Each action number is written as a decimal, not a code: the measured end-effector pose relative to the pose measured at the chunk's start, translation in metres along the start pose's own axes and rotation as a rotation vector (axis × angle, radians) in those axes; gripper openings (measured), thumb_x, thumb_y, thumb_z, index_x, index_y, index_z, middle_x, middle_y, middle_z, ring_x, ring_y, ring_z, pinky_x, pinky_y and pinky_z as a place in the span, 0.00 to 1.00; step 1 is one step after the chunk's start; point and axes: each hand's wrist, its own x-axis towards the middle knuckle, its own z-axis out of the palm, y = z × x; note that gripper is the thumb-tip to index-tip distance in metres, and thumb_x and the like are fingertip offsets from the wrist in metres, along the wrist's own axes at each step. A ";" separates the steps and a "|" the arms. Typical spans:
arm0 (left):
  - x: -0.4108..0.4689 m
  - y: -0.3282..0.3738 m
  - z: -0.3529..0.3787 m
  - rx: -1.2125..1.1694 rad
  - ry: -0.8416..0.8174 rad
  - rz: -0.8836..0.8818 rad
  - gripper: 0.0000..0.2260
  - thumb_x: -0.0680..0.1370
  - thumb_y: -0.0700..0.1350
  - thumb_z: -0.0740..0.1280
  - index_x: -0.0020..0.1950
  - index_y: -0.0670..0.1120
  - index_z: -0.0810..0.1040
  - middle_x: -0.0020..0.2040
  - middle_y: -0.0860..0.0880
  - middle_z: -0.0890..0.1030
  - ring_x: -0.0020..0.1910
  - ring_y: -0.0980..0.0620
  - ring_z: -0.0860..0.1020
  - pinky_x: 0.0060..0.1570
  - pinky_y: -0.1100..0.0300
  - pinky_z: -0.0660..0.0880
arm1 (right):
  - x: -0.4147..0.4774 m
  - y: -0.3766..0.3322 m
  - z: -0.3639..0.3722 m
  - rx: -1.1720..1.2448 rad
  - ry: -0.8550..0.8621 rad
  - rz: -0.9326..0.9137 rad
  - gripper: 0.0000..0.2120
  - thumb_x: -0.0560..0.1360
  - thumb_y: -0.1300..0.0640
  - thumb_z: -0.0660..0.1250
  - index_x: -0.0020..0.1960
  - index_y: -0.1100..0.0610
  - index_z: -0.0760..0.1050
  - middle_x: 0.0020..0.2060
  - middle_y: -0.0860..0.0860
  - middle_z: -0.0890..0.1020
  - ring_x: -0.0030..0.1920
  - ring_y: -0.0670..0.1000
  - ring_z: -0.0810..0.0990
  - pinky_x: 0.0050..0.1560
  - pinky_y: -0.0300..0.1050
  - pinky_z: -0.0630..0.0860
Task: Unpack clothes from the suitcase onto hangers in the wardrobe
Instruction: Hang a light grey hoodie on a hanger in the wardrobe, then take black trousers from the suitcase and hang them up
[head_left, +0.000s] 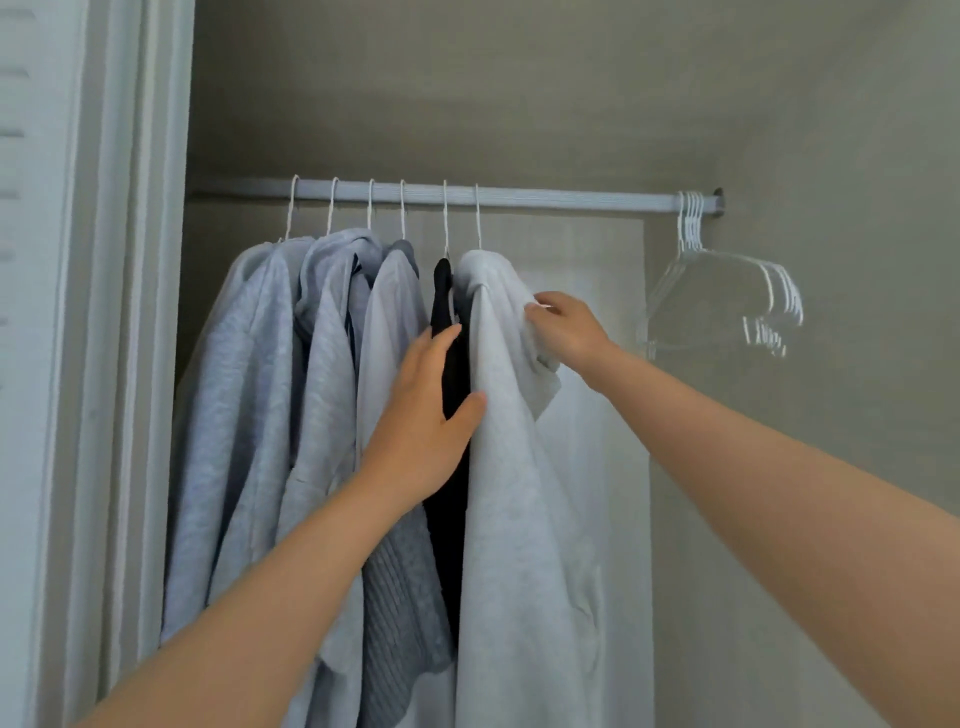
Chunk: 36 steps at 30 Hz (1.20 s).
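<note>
Inside the wardrobe, a white round metal rail (519, 196) across the beige back wall (467, 78), carrying a row of hung clothes. Furthest right in that row, a pale grey fleece sweatshirt (514, 493), hanging full length. Right hand (566, 327) grasping that sweatshirt at its shoulder, fingers curled into a fold of the fabric. Left hand (421, 415) released and flat, fingers straight, laid on the thin black garment (451, 332) just beside the sweatshirt, thumb touching the sweatshirt's front edge. Further left, a whitish thin shirt (389, 322) with a dark grey ribbed knit (400, 597) showing below it, then two light grey marl sweatshirts (239, 389), all touching one another. Well apart at the rail's right end, a bunch of empty white wire hangers (727, 296), pressed close together against the side wall. At the left edge, a white louvred door (31, 260).
</note>
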 end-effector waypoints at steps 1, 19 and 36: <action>-0.008 0.001 0.004 -0.003 0.010 -0.001 0.28 0.80 0.48 0.63 0.77 0.56 0.55 0.78 0.56 0.49 0.75 0.60 0.52 0.72 0.51 0.62 | -0.011 0.006 -0.004 -0.014 -0.005 0.014 0.16 0.77 0.52 0.59 0.63 0.54 0.73 0.51 0.47 0.79 0.52 0.51 0.76 0.55 0.45 0.72; -0.241 0.130 0.123 -0.220 -0.405 -0.306 0.09 0.80 0.44 0.64 0.58 0.55 0.76 0.56 0.64 0.76 0.56 0.68 0.72 0.52 0.75 0.65 | -0.359 0.093 -0.151 -0.241 -0.153 0.189 0.12 0.80 0.58 0.61 0.61 0.58 0.75 0.51 0.51 0.79 0.42 0.46 0.76 0.43 0.31 0.70; -0.604 0.306 0.354 -0.304 -1.320 -0.564 0.10 0.80 0.44 0.60 0.58 0.53 0.77 0.55 0.54 0.79 0.51 0.56 0.77 0.50 0.61 0.75 | -0.852 0.201 -0.391 -0.431 -0.026 1.112 0.14 0.81 0.54 0.58 0.66 0.52 0.71 0.50 0.45 0.78 0.48 0.45 0.77 0.49 0.38 0.74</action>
